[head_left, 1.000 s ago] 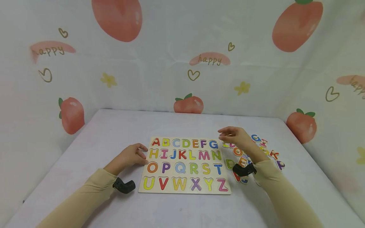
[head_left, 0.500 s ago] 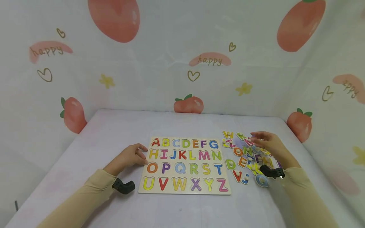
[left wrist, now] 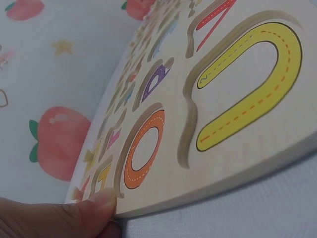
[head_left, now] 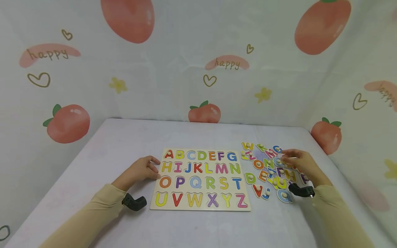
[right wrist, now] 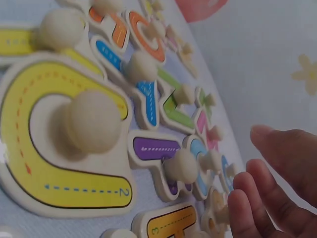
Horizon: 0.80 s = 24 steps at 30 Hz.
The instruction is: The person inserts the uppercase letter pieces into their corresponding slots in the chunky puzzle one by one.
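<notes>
- Extending from the lower edge, two beige sleeves [head_left: 85, 215] each carry a small black wrist camera [head_left: 135, 202].
- The left hand [head_left: 139, 170] rests at the left edge of a flat, pale wooden alphabet board [head_left: 198, 189]; its thumb [left wrist: 81, 215] presses that edge beside the orange O recess, and its fingers are relaxed, the forefinger spread apart from the thumb and touching the edge by the H.
- On the board, the red A piece [head_left: 169, 154] and yellow B piece [head_left: 180, 154], both with knobs, sit in the top row.
- Just right of the board lie loose, colourful wooden letter pieces with round knobs, among them a yellow U piece [right wrist: 64, 201].
- The right hand [head_left: 304, 167] hovers over their far right side, near the blue G piece [head_left: 277, 149], thumb apart from gently bent fingers [right wrist: 277, 193] that lie side by side; the space between is open.
- Behind the white table [head_left: 133, 136] hangs a pale backdrop [head_left: 173, 75] printed with red fruit.
</notes>
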### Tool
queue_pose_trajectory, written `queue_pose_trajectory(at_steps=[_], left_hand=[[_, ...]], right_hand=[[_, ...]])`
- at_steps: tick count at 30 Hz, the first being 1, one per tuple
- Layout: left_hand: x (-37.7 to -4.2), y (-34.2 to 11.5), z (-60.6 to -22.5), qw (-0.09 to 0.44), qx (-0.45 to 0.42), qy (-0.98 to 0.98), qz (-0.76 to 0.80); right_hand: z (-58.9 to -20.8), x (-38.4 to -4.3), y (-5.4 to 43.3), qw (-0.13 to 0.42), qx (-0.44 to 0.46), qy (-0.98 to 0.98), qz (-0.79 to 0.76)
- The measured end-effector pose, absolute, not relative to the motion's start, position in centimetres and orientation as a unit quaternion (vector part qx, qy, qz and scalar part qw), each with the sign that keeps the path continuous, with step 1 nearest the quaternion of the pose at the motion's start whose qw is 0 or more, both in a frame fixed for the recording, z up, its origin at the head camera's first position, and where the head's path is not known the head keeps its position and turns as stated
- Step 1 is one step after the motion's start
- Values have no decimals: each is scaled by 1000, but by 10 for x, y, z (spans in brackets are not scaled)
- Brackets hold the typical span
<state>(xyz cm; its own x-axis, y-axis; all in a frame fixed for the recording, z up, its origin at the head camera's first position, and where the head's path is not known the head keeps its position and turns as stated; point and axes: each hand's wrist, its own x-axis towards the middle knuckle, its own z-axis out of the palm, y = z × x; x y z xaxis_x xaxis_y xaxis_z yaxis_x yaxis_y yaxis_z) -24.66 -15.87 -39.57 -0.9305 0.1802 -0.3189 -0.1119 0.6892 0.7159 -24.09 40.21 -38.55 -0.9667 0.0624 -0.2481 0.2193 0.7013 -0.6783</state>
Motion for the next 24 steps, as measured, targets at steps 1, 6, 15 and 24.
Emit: queue_pose_trajectory(at_steps=[1,6,15,24], left_hand=[[-247,-158,-395,186,15,900,395],[-247,-158,-397,185,12,902,390],[-246,-158,-398,182,8,903,390],[-246,-158,-397,183,1,901,394]], right_hand=[[-387,-243,403,106,77,918,-374],[-391,-248,405,115,67,924,-358],[-397,-259,408,135,44,936,-321],[-390,-257,403,145,37,941,-302]])
